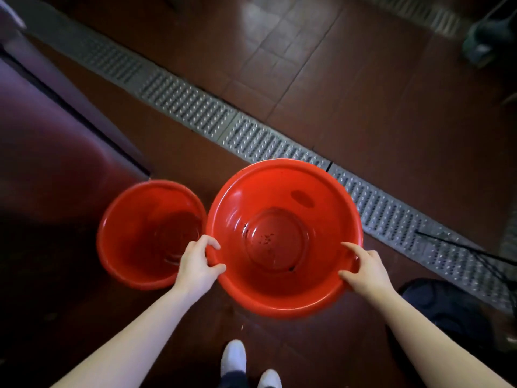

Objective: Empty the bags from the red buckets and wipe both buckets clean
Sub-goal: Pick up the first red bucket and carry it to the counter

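Two red buckets are in the head view, both without bags inside. The nearer, larger-looking red bucket [282,197] is held up above the floor. My left hand [197,264] grips its left rim, thumb inside. On the right rim my right hand [365,268] grips the same way. Dark specks and a little moisture lie on its bottom. The second red bucket [140,217] stands on the floor to the left, its rim just beside the held one.
A metal drain grate [251,138] runs diagonally across the brown tiled floor behind the buckets. A dark cabinet or counter [42,130] fills the left side. A dark bag-like object [444,306] lies at right. My white shoes [233,357] are below.
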Motion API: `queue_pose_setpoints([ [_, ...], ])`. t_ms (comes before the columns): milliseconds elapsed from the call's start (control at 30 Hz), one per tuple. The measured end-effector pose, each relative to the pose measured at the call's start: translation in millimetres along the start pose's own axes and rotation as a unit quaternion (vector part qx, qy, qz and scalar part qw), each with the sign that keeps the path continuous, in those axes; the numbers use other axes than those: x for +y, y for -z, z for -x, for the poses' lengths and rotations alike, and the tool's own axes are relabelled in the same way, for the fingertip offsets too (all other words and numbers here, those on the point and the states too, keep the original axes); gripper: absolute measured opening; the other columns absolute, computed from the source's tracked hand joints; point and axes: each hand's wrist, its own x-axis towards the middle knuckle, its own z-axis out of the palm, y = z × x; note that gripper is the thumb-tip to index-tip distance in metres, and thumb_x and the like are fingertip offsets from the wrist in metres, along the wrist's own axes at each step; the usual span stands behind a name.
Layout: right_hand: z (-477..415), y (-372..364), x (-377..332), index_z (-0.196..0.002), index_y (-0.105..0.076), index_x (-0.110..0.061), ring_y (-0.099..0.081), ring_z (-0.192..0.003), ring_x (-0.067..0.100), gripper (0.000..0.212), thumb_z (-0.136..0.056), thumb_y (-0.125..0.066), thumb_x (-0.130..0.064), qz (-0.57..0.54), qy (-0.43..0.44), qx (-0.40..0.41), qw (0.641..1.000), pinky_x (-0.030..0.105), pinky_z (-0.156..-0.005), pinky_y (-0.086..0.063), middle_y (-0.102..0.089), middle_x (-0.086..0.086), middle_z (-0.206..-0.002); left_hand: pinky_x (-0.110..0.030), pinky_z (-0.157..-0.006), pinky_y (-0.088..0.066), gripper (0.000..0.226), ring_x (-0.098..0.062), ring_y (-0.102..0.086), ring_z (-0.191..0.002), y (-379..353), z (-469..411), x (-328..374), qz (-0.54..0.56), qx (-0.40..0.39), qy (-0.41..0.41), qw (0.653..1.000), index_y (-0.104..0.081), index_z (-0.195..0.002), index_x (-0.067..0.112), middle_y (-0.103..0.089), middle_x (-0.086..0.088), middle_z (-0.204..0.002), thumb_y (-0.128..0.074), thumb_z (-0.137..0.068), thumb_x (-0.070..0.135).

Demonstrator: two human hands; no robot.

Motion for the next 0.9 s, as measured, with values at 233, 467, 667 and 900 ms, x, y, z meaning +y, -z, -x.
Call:
queue_pose_setpoints([
  [233,-33.2,134.2,-107.4,-0.142,-0.047,-0.027,-0.051,-0.093,0.019,0.073,-0.076,-0.076,-0.011,-0.022,0.086,0.075,0.993,0.027,-0.094,-0.039,-0.043,0.004,-0.106,-0.02,-0.072,-0.052,0.037,-0.013,-0.061,-0.088,100.5,-35.4,139.4,0.036,0.087,-0.054,0.994,-0.054,-0.097,0.034,-0.052,0.006,-0.108,-0.079,-0.078,0.015],
  [467,-82.1,260.1,-228.5,-0.144,-0.045,-0.027,-0.054,-0.087,0.015,0.074,-0.077,-0.074,-0.01,-0.029,0.213,0.07,0.974,0.025,-0.087,-0.044,-0.045,0.003,-0.107,-0.031,-0.074,-0.056,0.046,-0.015,-0.064,-0.095,196.0,-67.1,237.6,0.144,0.167,-0.036,0.975,-0.057,-0.093,0.042,-0.06,0.003,-0.115,-0.081,-0.072,0.008],
  [667,-124.9,346.6,-372.1,-0.146,-0.042,-0.024,-0.051,-0.093,0.014,0.074,-0.08,-0.071,-0.009,0.002,0.305,0.041,0.951,0.018,-0.088,-0.038,-0.044,0.004,-0.115,-0.034,-0.083,-0.051,0.047,-0.017,-0.063,-0.097,276.0,-101.2,294.6,0.213,0.247,-0.038,0.945,-0.059,-0.09,0.039,-0.063,0.003,-0.11,-0.083,-0.069,0.004],
  [900,-180.5,375.7,-583.9,-0.147,-0.041,-0.022,-0.05,-0.089,0.011,0.073,-0.081,-0.069,-0.004,0.01,0.418,0.018,0.908,0.0,-0.075,-0.036,-0.042,0.005,-0.118,-0.031,-0.083,-0.048,0.05,-0.012,-0.06,-0.099,406.8,-167.2,313.1,0.265,0.392,-0.037,0.88,-0.059,-0.087,0.043,-0.064,0.01,-0.102,-0.083,-0.069,0.003],
])
